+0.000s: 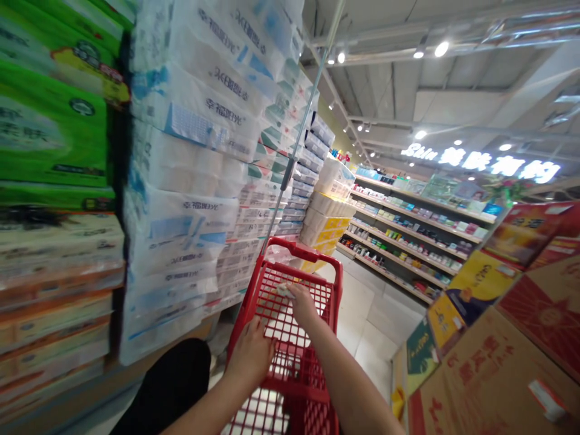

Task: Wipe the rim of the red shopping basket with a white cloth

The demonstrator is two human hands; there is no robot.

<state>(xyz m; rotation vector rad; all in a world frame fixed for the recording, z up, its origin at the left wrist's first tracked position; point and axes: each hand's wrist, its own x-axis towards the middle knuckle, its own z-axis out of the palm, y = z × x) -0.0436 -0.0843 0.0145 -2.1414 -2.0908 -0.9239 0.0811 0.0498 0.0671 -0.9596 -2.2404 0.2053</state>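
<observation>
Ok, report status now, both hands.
Left hand on mesh of red shopping cart. Right hand on mesh, small white item at fingers. Packaged toilet-roll stacks close on left.

Wrapped toilet-paper packs [181,169] tower along the left of the frame, shelves of small boxed goods [408,235] line the upper right, and printed cardboard cartons [493,362] crowd the lower right.

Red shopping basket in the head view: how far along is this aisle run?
Done: the person stands in the aisle beside stacked paper-roll packs. In hand: the left hand and right hand rest on the red shopping basket, a small pale item at the right hand. Left: goods-lined shelves stand ahead; how much remains cannot be told.
</observation>
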